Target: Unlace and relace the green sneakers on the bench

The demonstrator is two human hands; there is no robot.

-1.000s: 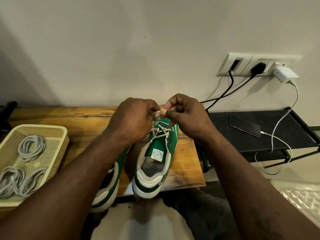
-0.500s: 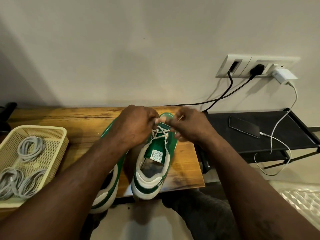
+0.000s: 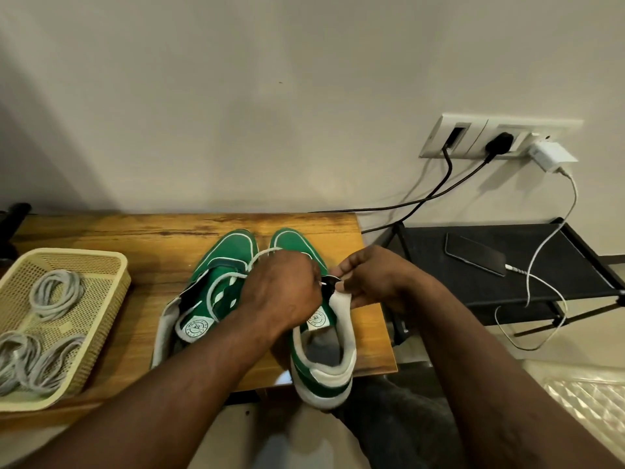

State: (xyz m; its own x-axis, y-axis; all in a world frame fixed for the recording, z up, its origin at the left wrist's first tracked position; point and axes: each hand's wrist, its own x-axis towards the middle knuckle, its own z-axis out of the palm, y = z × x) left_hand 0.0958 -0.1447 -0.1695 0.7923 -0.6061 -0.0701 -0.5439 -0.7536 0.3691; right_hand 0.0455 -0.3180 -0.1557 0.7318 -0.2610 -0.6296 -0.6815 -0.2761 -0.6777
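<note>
Now both hands meet at the right sneaker (image 3: 324, 374).
Fingers of the left hand (image 3: 284, 296) pinch the lace (image 3: 262, 257); those of the right hand (image 3: 375, 282) grip the sneaker's side.

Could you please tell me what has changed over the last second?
Both hands dropped from above the right sneaker towards its collar: the left hand pinches the lace, the right hand now grips the sneaker's side. The left sneaker, basket and phone stayed put.
</note>
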